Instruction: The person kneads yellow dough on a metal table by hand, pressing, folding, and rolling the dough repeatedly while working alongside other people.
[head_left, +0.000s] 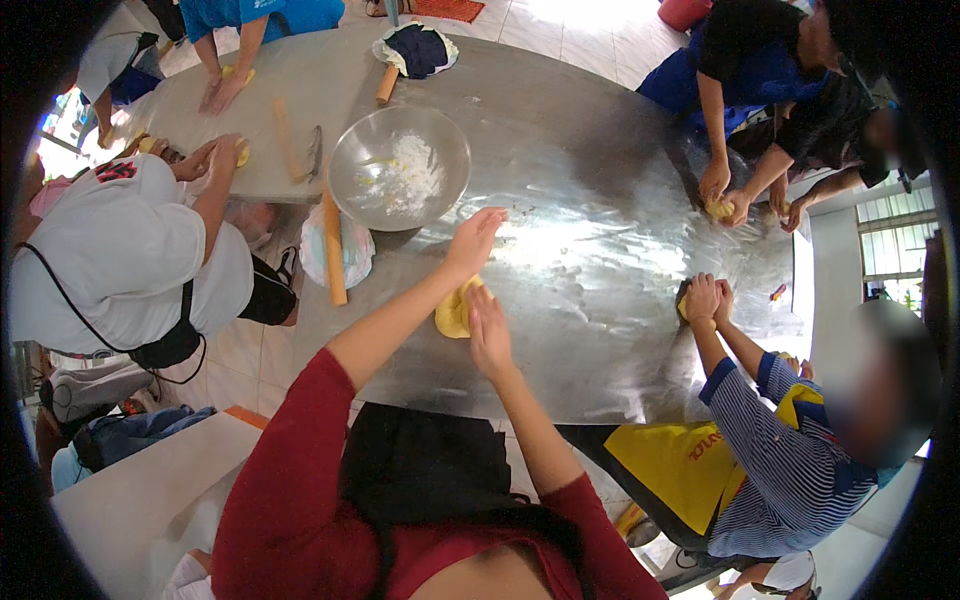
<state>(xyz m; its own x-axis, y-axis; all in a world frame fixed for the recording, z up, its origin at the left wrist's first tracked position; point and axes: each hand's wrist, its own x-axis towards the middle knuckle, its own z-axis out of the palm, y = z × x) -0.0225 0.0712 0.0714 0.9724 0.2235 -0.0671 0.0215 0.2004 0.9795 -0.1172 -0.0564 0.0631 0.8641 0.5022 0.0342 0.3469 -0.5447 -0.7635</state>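
Observation:
A lump of yellow dough (452, 313) lies on the steel table (585, 337) in front of me. My right hand (489, 330) rests against its right side, fingers stretched out and together. Raised beyond the dough is my left hand (478, 238), palm turned to the right, with nothing in it; its wrist passes over the dough's far edge. A large metal bowl (341, 191) holding white flour (411, 176) and some yellow stuff stands to the far left of my hands. The underside of the dough is hidden.
A wooden rolling pin (334, 255) lies on a cloth-covered round thing (360, 262) at the left. Another rolling pin (387, 85) is by a dark cloth bundle (420, 51) at the far edge. Several people work dough around the table, one close on the right (705, 300).

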